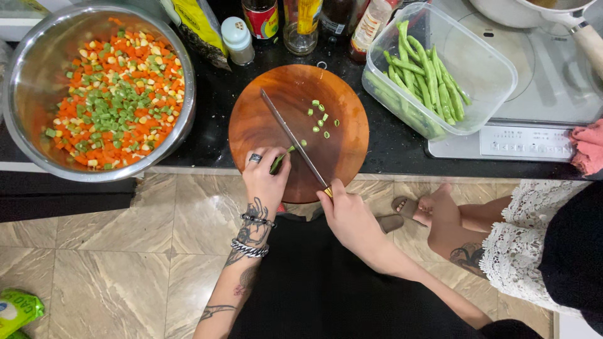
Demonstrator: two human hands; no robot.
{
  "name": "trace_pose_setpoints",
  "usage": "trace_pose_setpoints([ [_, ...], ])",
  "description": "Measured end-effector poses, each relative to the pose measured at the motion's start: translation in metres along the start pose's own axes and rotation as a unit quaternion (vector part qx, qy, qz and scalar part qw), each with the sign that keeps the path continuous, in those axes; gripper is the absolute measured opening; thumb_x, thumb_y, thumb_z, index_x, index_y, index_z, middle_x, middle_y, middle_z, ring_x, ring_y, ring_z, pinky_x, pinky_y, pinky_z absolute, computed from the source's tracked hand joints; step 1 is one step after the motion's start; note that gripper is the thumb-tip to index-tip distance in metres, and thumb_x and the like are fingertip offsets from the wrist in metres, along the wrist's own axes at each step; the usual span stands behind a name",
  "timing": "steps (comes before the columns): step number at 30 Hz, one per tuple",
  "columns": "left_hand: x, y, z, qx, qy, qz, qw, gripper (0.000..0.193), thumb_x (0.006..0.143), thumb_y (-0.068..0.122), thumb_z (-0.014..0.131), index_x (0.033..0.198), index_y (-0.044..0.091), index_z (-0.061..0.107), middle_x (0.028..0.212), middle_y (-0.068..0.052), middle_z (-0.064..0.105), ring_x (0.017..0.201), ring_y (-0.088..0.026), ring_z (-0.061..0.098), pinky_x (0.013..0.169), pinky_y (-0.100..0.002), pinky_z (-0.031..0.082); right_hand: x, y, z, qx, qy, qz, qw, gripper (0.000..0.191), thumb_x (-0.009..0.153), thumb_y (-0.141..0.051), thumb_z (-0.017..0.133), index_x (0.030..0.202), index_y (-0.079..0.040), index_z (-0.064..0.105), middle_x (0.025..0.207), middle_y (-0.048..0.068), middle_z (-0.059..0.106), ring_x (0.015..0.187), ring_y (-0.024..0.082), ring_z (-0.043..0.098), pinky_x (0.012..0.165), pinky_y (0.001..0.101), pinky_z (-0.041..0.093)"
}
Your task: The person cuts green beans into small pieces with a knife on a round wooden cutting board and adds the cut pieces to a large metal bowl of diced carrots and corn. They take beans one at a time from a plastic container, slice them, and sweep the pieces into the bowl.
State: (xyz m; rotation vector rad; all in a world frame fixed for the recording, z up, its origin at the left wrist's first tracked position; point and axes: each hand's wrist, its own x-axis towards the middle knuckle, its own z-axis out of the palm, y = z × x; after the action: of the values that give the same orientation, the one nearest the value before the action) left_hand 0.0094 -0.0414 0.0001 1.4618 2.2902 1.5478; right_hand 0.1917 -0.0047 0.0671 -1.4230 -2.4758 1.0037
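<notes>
A round wooden cutting board (276, 119) lies on the dark counter. My left hand (265, 179) pins a green bean (281, 160) to the board's near edge. In my right hand (352, 216) is the handle of a long knife (290, 135), whose blade slants across the board toward the far left, right beside the bean. Several small cut bean pieces (320, 119) lie scattered on the board beyond the blade.
A steel bowl (28, 75) of diced carrot, corn and green bits sits at left. A clear plastic tub (483, 63) of whole green beans stands right of the board, next to an induction hob (540, 125). Bottles and a shaker line the back. Another person's legs are at right.
</notes>
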Motion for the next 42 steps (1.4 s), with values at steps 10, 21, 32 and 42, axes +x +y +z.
trace_pose_setpoints([
  [10,0.006,0.008,0.001,-0.007,-0.004,-0.002,1.000,0.012,0.086,0.003,0.078,0.097,0.007,0.073,0.097,-0.008,0.072,0.093,-0.031,0.065,0.083,-0.040,0.054,0.031,0.010,-0.008,0.066,0.050,-0.025,0.996,0.031,0.103,-0.030,0.057,0.100,0.001,0.051,0.068,0.027,0.066,0.069,0.050,0.067,0.055,0.0567,0.051],
  [21,0.013,0.005,0.011,0.007,-0.003,0.012,1.000,0.013,0.087,0.006,0.079,0.097,0.008,0.073,0.099,-0.007,0.072,0.094,-0.031,0.065,0.084,-0.040,0.053,0.045,-0.001,0.002,0.068,0.033,-0.035,0.996,0.033,0.103,-0.031,0.058,0.105,0.002,0.055,0.071,0.030,0.067,0.073,0.052,0.066,0.061,0.0593,0.051],
  [32,0.013,0.007,0.013,0.013,0.007,-0.004,1.000,0.010,0.087,0.009,0.079,0.096,0.009,0.074,0.099,-0.007,0.072,0.095,-0.030,0.065,0.084,-0.040,0.054,0.027,0.005,0.004,0.009,0.081,-0.068,0.994,0.032,0.101,-0.029,0.060,0.101,0.002,0.055,0.075,0.031,0.066,0.071,0.054,0.065,0.057,0.0597,0.052],
  [42,0.014,0.013,0.004,0.005,-0.024,0.001,1.000,0.013,0.086,0.006,0.076,0.098,0.010,0.075,0.098,-0.008,0.069,0.094,-0.031,0.063,0.083,-0.041,0.053,0.030,0.009,-0.010,0.064,0.037,-0.013,0.997,0.031,0.103,-0.030,0.058,0.100,0.000,0.052,0.067,0.027,0.065,0.070,0.050,0.068,0.058,0.0570,0.051],
])
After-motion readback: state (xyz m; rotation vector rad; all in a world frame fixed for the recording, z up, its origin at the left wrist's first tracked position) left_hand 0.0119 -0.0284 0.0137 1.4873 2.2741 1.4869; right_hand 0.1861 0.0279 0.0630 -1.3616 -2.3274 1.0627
